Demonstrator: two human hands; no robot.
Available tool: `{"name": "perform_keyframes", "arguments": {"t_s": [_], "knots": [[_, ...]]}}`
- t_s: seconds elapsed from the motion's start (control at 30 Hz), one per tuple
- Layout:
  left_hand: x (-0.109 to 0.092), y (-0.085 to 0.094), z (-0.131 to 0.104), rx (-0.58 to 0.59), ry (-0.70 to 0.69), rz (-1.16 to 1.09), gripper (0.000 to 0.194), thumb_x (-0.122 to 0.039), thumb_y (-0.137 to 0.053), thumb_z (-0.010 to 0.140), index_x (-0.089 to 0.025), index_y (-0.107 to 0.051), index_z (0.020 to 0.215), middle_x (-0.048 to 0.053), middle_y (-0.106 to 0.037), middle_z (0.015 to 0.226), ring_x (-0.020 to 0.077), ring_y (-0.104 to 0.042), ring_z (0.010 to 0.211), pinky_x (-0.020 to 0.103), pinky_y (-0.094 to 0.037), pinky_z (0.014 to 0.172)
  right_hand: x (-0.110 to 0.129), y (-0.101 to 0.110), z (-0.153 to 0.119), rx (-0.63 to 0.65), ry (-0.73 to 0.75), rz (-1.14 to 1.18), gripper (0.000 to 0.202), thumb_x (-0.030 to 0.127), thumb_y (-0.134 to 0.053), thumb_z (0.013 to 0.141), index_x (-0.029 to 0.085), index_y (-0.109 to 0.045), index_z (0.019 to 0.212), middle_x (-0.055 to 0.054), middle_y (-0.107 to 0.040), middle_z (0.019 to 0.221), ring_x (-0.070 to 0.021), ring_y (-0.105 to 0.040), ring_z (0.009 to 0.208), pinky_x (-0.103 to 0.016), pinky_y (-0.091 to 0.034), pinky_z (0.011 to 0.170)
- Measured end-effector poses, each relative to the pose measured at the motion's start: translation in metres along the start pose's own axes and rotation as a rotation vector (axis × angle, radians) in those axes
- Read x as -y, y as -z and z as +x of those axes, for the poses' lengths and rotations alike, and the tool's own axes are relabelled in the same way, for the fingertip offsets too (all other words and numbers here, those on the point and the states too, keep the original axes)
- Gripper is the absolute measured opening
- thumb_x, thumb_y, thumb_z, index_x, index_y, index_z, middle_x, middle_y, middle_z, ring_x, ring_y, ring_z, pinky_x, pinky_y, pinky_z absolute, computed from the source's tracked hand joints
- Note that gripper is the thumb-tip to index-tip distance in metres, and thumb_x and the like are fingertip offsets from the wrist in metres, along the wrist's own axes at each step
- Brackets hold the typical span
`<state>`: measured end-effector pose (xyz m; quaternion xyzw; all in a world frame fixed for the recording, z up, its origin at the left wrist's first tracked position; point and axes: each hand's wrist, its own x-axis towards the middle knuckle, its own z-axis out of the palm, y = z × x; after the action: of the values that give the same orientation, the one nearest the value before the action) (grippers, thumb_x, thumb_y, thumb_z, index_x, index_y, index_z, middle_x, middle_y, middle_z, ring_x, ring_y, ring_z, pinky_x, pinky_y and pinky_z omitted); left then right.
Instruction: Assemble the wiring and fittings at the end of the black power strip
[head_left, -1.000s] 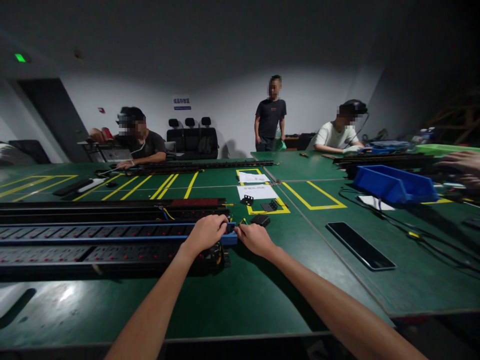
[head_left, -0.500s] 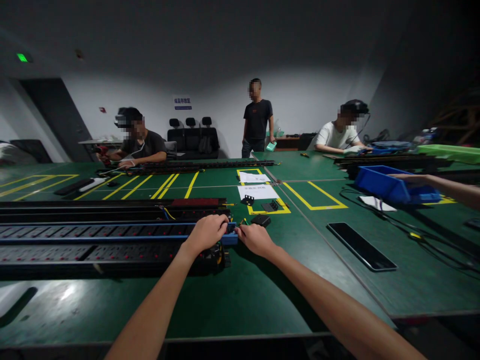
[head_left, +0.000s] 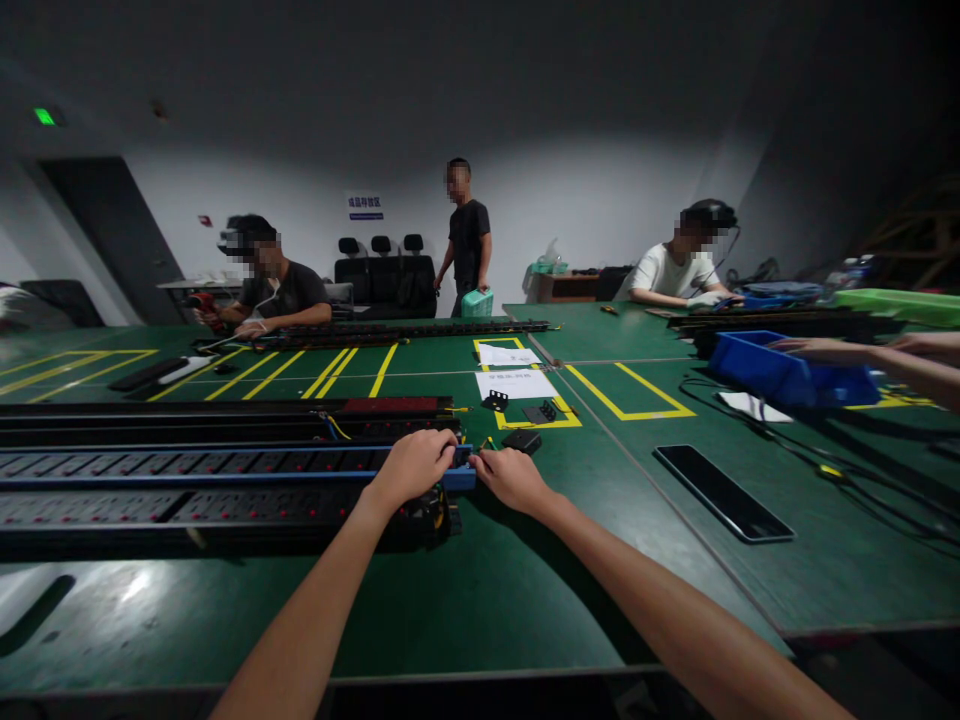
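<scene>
A long blue rail (head_left: pixel 460 481) with dark slats and small red dots lies lengthwise between black strips on the table. My left hand (head_left: pixel 415 467) is closed over its right end, fingers curled down around it. At the very tip of the rail, my right hand (head_left: pixel 514 477) is closed in a pinch; whatever its fingers hold is hidden. Thin yellow-tipped wires show just above that hand, beside a small black box (head_left: pixel 522 441). Nearer to me lies a black strip (head_left: pixel 262 505) with red dots, wires bunched at its right end.
On the green table (head_left: pixel 570 580) lie a phone (head_left: pixel 721 493), black cables (head_left: pixel 847 480), printed paper (head_left: pixel 513 384) and black brackets (head_left: pixel 538 412). A co-worker's hands reach to a blue bin (head_left: pixel 795 370) at the right. Two people sit across the table; another person (head_left: pixel 470 240) stands behind it.
My hands have stayed in place at the rail's end. The standing person has moved left with a mint-green box. A second co-worker's hand or forearm now shows by the blue bin.
</scene>
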<state>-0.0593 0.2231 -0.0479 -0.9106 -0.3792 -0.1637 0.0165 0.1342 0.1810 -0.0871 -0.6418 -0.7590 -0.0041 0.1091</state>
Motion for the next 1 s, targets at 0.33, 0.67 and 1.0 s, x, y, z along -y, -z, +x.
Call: {"name": "perform_keyframes", "arguments": {"t_s": [0.33, 0.67, 1.0], "knots": [[0.0004, -0.0003, 0.0003, 0.009, 0.004, 0.002, 0.024, -0.026, -0.042, 0.098, -0.021, -0.064, 0.106, 0.007, -0.071, 0.099, 0.0223, -0.067, 0.094, 0.033, -0.05, 0.083, -0.0007, -0.0044, 0.0011, -0.014, 0.006, -0.029, 0.042, 0.039, -0.035, 0.103, 0.019, -0.071, 0.093, -0.011, -0.075, 0.089, -0.0235, -0.071, 0.081, -0.027, -0.044, 0.07], [-0.0003, 0.0004, 0.0007, 0.007, 0.006, -0.019, 0.024, -0.026, -0.041, 0.098, -0.021, -0.064, 0.105, 0.007, -0.071, 0.099, 0.022, -0.067, 0.094, 0.033, -0.05, 0.084, 0.0002, -0.002, -0.0002, -0.009, 0.004, -0.017, 0.043, 0.041, -0.035, 0.103, 0.018, -0.07, 0.091, -0.012, -0.075, 0.09, -0.0232, -0.071, 0.082, -0.027, -0.043, 0.069], [0.0, 0.001, 0.0002, 0.008, 0.004, -0.013, 0.025, -0.025, -0.041, 0.098, -0.021, -0.064, 0.105, 0.006, -0.071, 0.098, 0.021, -0.066, 0.093, 0.032, -0.05, 0.083, -0.0016, -0.0047, 0.0009, -0.015, 0.012, -0.006, 0.043, 0.04, -0.036, 0.103, 0.019, -0.07, 0.091, -0.011, -0.075, 0.089, -0.0223, -0.071, 0.081, -0.026, -0.043, 0.071]]}}
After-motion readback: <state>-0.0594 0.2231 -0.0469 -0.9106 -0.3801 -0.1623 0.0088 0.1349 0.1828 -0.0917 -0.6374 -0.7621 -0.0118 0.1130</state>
